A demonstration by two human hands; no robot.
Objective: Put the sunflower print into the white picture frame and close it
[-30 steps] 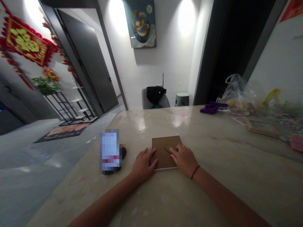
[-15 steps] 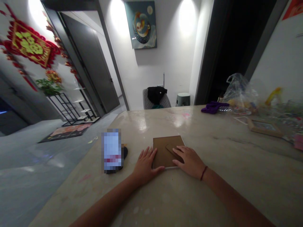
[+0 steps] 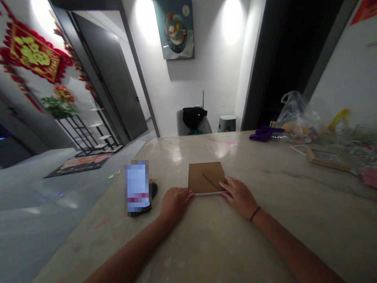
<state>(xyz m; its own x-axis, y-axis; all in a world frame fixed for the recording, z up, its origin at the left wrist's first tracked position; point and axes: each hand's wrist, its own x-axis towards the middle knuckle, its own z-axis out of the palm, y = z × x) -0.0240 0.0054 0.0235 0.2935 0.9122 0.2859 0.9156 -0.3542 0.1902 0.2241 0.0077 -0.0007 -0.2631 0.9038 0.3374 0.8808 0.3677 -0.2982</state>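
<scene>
- Fingers lie together and gently curled, clamped on nothing: those of the left hand (image 3: pixel 175 204) touch the frame's near edge, and those of the right hand (image 3: pixel 240 198) rest at its near corner, against the flap.
- Ahead, a painting (image 3: pixel 173 29) hangs on a white wall, with a gray door (image 3: pixel 108 74) to the left.
- A pale stone counter (image 3: pixel 206 243) fills the lower view.
- A brown-backed picture frame (image 3: pixel 197 179) lies flat mid-counter, just before the hands, its white edge toward the person.
- A cardboard stand flap (image 3: pixel 214 177) lies slanted on the frame's back, folded down, not standing.
- Farther right lie a second wooden frame (image 3: pixel 326 159), a plastic bag (image 3: pixel 297 112) and a purple cloth (image 3: pixel 265 133).
- Left of the hands sits a blurred object (image 3: pixel 136 186).
</scene>
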